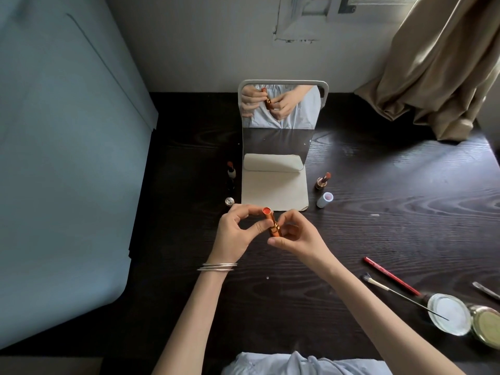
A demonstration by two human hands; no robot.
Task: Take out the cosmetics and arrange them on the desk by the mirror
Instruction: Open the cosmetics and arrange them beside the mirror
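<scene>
Both hands, left hand [234, 234] and right hand [296, 236], pinch an uncapped orange-gold lipstick [271, 222] above bare dark desk [378, 226], near the mirror [278, 125] base's near edge.

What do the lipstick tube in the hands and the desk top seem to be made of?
Lipstick tube: glossy orange-gold casing, likely metal or metallised plastic, judging by its bright highlights and gold band. Desk top: dark wood or wood-look laminate with a low sheen; swirling grain lines show, but which it is cannot be told.
</scene>
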